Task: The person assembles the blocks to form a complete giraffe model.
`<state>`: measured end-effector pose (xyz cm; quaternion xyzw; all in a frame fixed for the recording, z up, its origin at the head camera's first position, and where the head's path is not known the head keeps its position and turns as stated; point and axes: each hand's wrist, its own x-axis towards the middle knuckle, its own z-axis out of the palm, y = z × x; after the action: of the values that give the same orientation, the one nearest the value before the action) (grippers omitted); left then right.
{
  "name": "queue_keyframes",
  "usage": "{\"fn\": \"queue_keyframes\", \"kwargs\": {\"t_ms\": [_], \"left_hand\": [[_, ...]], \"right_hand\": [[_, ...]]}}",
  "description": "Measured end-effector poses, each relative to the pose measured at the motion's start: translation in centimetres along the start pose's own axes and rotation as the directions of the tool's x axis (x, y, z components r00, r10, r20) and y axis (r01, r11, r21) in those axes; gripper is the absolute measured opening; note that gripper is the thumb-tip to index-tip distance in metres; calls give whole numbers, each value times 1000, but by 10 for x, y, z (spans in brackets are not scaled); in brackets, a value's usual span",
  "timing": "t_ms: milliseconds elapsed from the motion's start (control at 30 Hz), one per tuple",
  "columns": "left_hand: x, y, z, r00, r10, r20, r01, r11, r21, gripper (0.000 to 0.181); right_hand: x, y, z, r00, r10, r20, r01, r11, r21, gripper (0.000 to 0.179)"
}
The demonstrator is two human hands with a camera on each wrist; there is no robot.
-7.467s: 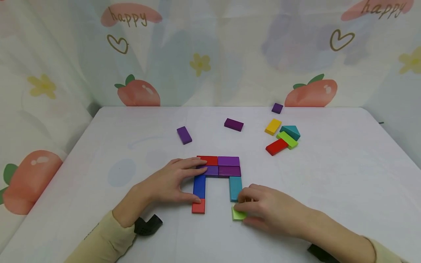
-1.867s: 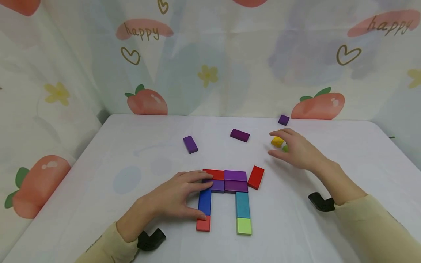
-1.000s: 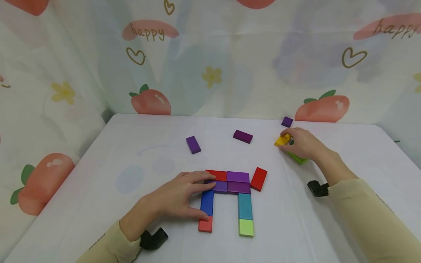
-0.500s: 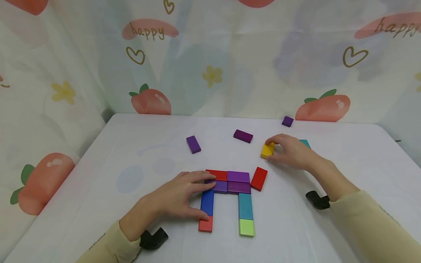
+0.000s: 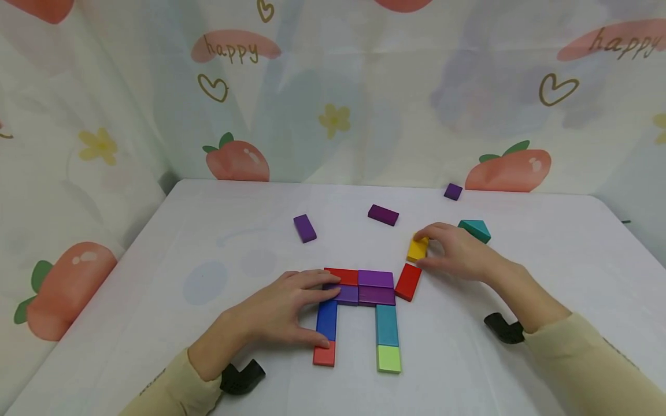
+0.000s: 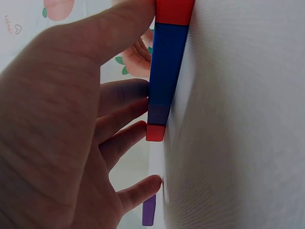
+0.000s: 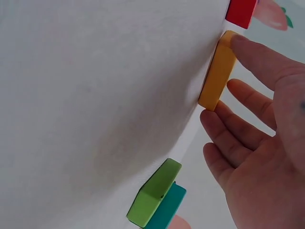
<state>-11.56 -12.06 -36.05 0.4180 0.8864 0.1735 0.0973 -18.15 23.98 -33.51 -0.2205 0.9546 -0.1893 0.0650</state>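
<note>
My right hand (image 5: 460,251) pinches a yellow block (image 5: 417,249) between thumb and fingers, just beyond a slanted red block (image 5: 408,282). The right wrist view shows the thumb at one end of the yellow block (image 7: 217,74) and fingertips at the other. My left hand (image 5: 276,309) rests spread along the left side of an arch of flat blocks, fingertips on its upper-left blocks and thumb on the lower red block (image 5: 324,356). The arch includes purple (image 5: 376,279), blue (image 5: 326,320), teal (image 5: 387,325) and lime (image 5: 388,359) blocks.
Behind the right hand lies a teal triangular block (image 5: 474,230); a green block (image 7: 155,193) beside it shows in the right wrist view. Farther back are loose purple blocks, one left (image 5: 304,228), one mid-table (image 5: 383,215), one near the back edge (image 5: 453,191). A patterned curtain stands behind.
The lime block has joined the right leg, and the red block has come from the pile to the arch's side. My right hand has brought the yellow block from the pile toward it.
</note>
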Motion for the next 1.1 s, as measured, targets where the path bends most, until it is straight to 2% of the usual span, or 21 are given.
{"fn": "queue_keyframes", "kwargs": {"t_ms": [267, 500, 1100], "left_hand": [[0, 0, 0, 1000, -6, 2, 6, 1000, -5, 83], [0, 0, 0, 1000, -2, 2, 2, 1000, -16, 83], [-1, -2, 1, 999, 30, -28, -29, 1000, 3, 83]], "right_hand": [[1, 5, -2, 1000, 3, -29, -2, 999, 35, 44], [3, 7, 1, 1000, 24, -12, -24, 999, 47, 48], [-2, 3, 2, 1000, 4, 4, -4, 999, 46, 50]]}}
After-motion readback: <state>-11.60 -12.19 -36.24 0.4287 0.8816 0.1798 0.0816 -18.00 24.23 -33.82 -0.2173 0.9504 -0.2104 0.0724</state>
